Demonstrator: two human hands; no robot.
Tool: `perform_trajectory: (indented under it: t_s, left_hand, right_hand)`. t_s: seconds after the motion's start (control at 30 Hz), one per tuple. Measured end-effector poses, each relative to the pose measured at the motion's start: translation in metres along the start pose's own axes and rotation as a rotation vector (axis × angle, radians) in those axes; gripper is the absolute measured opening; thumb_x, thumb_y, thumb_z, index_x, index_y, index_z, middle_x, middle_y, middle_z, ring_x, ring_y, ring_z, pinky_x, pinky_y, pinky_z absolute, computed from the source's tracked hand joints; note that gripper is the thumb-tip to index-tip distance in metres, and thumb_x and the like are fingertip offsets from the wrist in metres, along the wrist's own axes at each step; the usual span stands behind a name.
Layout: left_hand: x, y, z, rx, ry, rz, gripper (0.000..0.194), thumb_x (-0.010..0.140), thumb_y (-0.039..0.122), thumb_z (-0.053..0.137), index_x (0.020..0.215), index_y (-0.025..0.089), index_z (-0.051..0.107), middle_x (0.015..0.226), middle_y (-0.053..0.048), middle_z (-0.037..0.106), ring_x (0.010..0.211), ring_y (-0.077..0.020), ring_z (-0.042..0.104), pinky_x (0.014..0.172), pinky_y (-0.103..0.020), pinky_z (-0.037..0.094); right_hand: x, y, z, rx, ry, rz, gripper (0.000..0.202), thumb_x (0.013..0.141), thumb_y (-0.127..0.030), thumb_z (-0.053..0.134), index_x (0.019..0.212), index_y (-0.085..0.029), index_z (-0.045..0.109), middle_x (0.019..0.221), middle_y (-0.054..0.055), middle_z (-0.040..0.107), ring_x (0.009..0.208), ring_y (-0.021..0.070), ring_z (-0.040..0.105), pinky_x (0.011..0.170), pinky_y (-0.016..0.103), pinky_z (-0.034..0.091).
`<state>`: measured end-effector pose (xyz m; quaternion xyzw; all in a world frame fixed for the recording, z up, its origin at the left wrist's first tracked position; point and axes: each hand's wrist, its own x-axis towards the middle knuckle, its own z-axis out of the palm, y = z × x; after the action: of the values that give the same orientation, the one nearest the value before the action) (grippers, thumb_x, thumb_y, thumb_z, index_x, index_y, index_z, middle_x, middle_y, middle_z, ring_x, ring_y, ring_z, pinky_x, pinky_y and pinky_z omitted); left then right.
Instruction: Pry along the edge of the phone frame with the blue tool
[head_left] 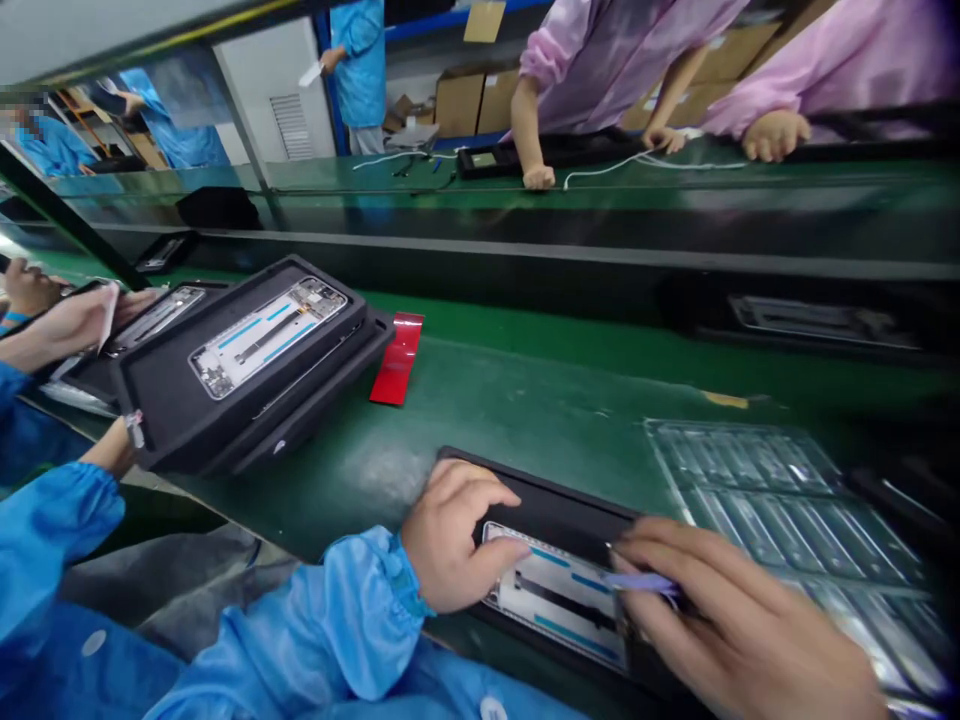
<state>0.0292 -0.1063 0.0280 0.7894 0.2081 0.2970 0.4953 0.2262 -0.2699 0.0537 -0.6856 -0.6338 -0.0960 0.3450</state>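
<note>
A phone frame (559, 595) is lying in a black tray (555, 510) at the near edge of the green counter (525, 400). The left hand (450, 540) is pressing on its left end, fingers released and curled. The right hand (742, 630) is pinching a thin pale strip (641, 582) over the frame. A clear parts tray (780, 510) is sitting just to the right.

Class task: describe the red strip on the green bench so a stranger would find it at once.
Start at the green bench. Left of centre lies a stack of black trays holding an open phone frame. The red strip lies flat just beside the stack's right corner, the only glossy red thing there.
</note>
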Motion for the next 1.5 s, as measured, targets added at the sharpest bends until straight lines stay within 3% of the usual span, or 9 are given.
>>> perform_trajectory:
  t_s: [0.1,0.2,0.27,0.4,0.87,1.03,1.27,1.5]
  left_hand:
    - [-0.005,-0.01,-0.007,0.28,-0.208,0.111,0.052,0.085,0.045,0.086,0.129,0.023,0.071,0.126,-0.011,0.074,0.13,-0.0353,0.059,0.114,-0.055,0.049]
    - [-0.008,-0.012,-0.006,0.45,-0.383,0.14,0.064,0.081,0.051,0.091,0.135,0.026,0.068,0.13,-0.009,0.074,0.133,-0.038,0.057,0.111,-0.058,0.048]
    - [-0.008,-0.011,-0.005,0.494,-0.426,0.149,0.067,0.08,0.05,0.092,0.137,0.026,0.066,0.131,-0.009,0.073,0.133,-0.0375,0.057,0.11,-0.056,0.047]
    - [-0.007,-0.008,-0.005,0.511,-0.43,0.155,0.066,0.081,0.05,0.092,0.137,0.026,0.066,0.132,-0.009,0.073,0.133,-0.0367,0.057,0.11,-0.054,0.045]
    - [-0.008,-0.01,-0.004,0.517,-0.404,0.183,0.066,0.079,0.05,0.094,0.133,0.025,0.065,0.13,-0.008,0.073,0.13,-0.0355,0.057,0.108,-0.052,0.043]
    - [-0.008,-0.011,-0.004,0.516,-0.402,0.19,0.066,0.079,0.051,0.093,0.133,0.025,0.065,0.13,-0.008,0.073,0.13,-0.0353,0.057,0.108,-0.052,0.043]
    - [-0.006,-0.013,-0.004,0.521,-0.423,0.186,0.065,0.08,0.052,0.092,0.132,0.025,0.065,0.128,-0.009,0.073,0.128,-0.0361,0.058,0.105,-0.052,0.044]
    - [-0.006,-0.009,-0.005,0.519,-0.434,0.156,0.066,0.078,0.051,0.094,0.132,0.025,0.066,0.129,-0.008,0.073,0.13,-0.0354,0.057,0.107,-0.052,0.043]
  right_hand:
    - [-0.031,0.024,0.001,-0.16,-0.146,-0.139,0.017,0.102,-0.033,0.059,0.097,-0.028,0.074,0.099,0.006,0.08,0.076,0.0211,0.076,0.061,0.034,0.059]
    - [-0.051,0.029,0.01,-0.227,-0.213,-0.194,0.021,0.104,-0.031,0.055,0.099,-0.023,0.074,0.101,0.009,0.08,0.079,0.0222,0.077,0.065,0.035,0.061]
    - [-0.056,0.027,0.015,-0.234,-0.223,-0.217,0.022,0.105,-0.03,0.054,0.102,-0.02,0.073,0.104,0.011,0.079,0.084,0.0226,0.077,0.07,0.035,0.062]
    - [-0.054,0.024,0.02,-0.241,-0.225,-0.208,0.023,0.105,-0.027,0.053,0.107,-0.017,0.074,0.109,0.013,0.079,0.089,0.024,0.077,0.074,0.036,0.061]
    - [-0.026,0.026,0.017,-0.227,-0.344,-0.297,0.023,0.109,-0.017,0.043,0.103,-0.016,0.066,0.104,0.01,0.074,0.076,0.017,0.069,0.072,0.033,0.054]
    - [-0.033,0.026,0.018,-0.242,-0.319,-0.294,0.023,0.109,-0.017,0.045,0.108,-0.015,0.068,0.108,0.012,0.075,0.084,0.0196,0.071,0.074,0.034,0.054]
    - [-0.063,0.024,0.014,-0.271,-0.273,-0.216,0.029,0.108,-0.018,0.048,0.126,-0.015,0.071,0.124,0.013,0.076,0.1,0.023,0.075,0.085,0.037,0.057]
    - [-0.061,0.023,0.018,-0.251,-0.247,-0.198,0.026,0.108,-0.02,0.05,0.122,-0.016,0.072,0.119,0.011,0.078,0.098,0.0228,0.076,0.086,0.037,0.058]
